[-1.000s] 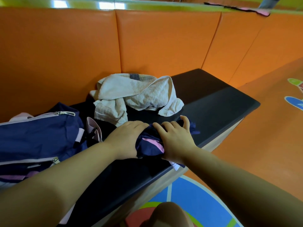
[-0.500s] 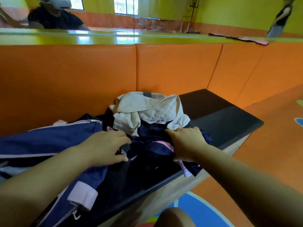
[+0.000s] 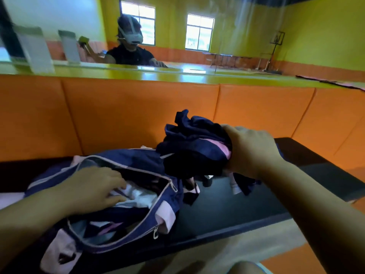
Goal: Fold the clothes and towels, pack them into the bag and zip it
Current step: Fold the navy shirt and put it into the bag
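— First entry, far left?
— Left hand: it is being laid in the open mouth of the bag. The fingers are being stretched fairly straight over pale cloth packed inside. Nothing is being gripped, so far as the blur allows.
— And the bag itself?
— Navy with pink trim. It is being supported on its side by the black bench. The main zip is being left undone, and a zip pull is hanging at the right end of the opening.
— Next entry, moving right?
— Bundle of clothing, navy with a pink band. It is being held up off the bench, just above and beside the bag's right end, and loose ends are being left to dangle beneath it.
— Held by what?
— Right hand: it is being clenched round the bundle's right side, with the fingers curled into the cloth.
— And behind?
— Orange padded wall: it is being seen along the whole back edge of the bench.
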A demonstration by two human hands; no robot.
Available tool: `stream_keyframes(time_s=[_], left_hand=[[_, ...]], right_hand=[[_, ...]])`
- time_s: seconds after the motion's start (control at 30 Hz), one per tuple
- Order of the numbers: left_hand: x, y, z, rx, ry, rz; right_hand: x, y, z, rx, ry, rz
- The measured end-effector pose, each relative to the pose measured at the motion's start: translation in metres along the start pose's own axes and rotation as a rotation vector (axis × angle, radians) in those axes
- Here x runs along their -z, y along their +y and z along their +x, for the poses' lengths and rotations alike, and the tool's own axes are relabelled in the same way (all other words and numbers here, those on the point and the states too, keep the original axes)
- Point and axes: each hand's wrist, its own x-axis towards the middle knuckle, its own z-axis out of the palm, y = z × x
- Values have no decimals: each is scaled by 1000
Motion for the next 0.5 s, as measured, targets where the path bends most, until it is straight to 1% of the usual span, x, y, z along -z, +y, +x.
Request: stream_keyframes(time_s=[0.1, 0.2, 0.3, 0.37, 0.43, 0.5], left_hand=[[-12, -23, -35, 70, -38, 23], [-22, -38, -59, 74, -4, 122], [-30, -48, -76, 121, 27, 169], [-35, -52, -86, 204, 71, 208], [-40, -55, -91, 327, 119, 205], [-41, -58, -95, 487, 75, 151]], right_hand=[[3, -35, 7, 46, 14, 58], [-3, -72, 12, 124, 45, 97], [-14, -107, 17, 192, 18, 142], [-23, -127, 18, 250, 8, 107], [-31, -141, 20, 301, -1, 62], [-35, -153, 22, 337, -89, 13]])
